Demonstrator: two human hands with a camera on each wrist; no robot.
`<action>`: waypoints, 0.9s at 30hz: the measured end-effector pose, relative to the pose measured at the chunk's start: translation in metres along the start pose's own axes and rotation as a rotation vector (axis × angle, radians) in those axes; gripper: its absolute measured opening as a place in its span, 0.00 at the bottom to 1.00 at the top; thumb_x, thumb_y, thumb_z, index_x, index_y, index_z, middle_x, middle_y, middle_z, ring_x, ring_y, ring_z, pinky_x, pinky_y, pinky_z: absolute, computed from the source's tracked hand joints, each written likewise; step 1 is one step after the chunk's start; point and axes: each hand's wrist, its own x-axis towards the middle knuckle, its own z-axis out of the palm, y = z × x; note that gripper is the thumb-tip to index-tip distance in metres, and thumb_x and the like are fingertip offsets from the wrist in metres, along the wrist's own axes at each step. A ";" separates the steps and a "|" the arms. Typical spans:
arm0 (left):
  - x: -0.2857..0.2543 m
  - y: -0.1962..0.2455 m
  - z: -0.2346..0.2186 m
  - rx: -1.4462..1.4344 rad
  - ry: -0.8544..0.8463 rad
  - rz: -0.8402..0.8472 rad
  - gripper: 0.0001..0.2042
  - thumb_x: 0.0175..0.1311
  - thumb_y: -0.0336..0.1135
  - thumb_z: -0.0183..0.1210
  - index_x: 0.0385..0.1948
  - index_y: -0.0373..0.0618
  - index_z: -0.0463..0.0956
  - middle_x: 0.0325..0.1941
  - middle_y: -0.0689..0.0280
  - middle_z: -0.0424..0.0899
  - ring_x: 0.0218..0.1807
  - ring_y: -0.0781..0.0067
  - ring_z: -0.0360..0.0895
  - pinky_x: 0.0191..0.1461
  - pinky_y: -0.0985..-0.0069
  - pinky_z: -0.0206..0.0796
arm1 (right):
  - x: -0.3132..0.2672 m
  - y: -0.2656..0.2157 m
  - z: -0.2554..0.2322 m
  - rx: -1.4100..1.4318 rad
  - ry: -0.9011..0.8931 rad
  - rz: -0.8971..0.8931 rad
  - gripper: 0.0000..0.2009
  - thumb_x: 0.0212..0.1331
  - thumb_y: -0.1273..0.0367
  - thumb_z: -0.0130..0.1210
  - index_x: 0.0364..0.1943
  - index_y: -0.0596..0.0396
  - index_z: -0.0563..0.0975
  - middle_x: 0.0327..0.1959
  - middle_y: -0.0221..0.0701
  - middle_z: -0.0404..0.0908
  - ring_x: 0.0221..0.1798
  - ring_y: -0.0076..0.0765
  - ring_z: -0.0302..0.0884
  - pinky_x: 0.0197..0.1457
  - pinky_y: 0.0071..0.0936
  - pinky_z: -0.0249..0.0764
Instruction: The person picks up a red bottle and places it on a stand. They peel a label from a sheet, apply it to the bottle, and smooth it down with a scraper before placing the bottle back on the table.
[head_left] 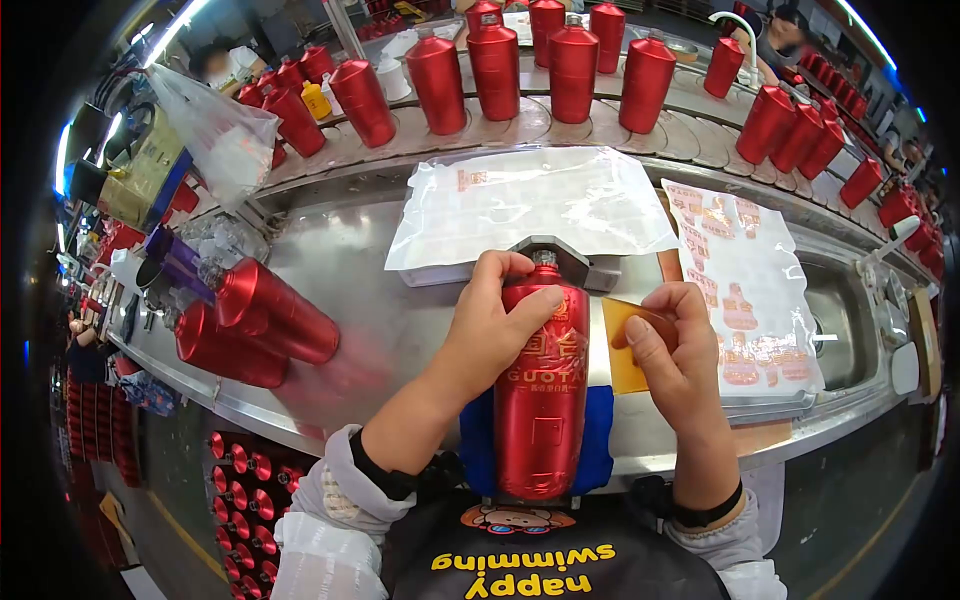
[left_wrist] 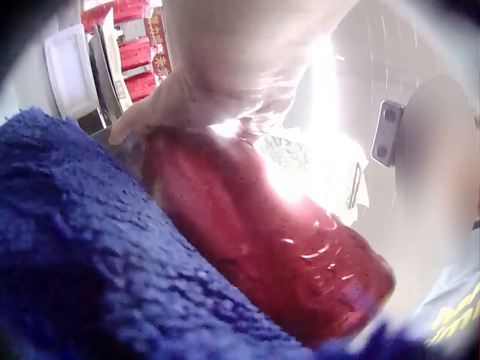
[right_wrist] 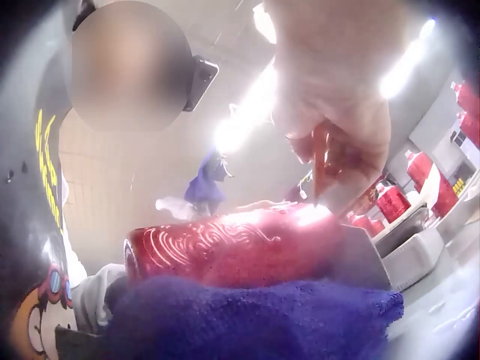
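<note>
A red bottle with gold lettering (head_left: 540, 420) lies on a blue cloth (head_left: 597, 440), its neck toward a grey metal holder (head_left: 603, 272). My left hand (head_left: 490, 320) grips the bottle's shoulder, thumb across the front and fingers near the neck. To the right, my right hand (head_left: 680, 360) pinches a flat amber-yellow piece (head_left: 622, 350) between thumb and fingers beside the bottle. In the left wrist view the left hand (left_wrist: 232, 75) is against the bottle (left_wrist: 255, 232); in the right wrist view the right hand (right_wrist: 337, 112) is above the bottle's upper end (right_wrist: 240, 247).
Behind the holder lies a white label sheet (head_left: 540, 205); another with red-gold labels (head_left: 740, 300) is at the right, near a sink (head_left: 840, 310). Two red bottles (head_left: 275, 310) lean at the left. Red bottles stand along a curved conveyor (head_left: 400, 128) at the back.
</note>
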 end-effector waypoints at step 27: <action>-0.012 -0.005 -0.002 -0.486 -0.102 -0.001 0.22 0.75 0.43 0.49 0.62 0.41 0.59 0.56 0.59 0.74 0.55 0.73 0.75 0.59 0.74 0.70 | 0.010 -0.004 0.018 -0.843 -0.089 -0.550 0.25 0.50 0.80 0.55 0.57 0.52 0.76 0.55 0.56 0.74 0.54 0.56 0.75 0.57 0.43 0.74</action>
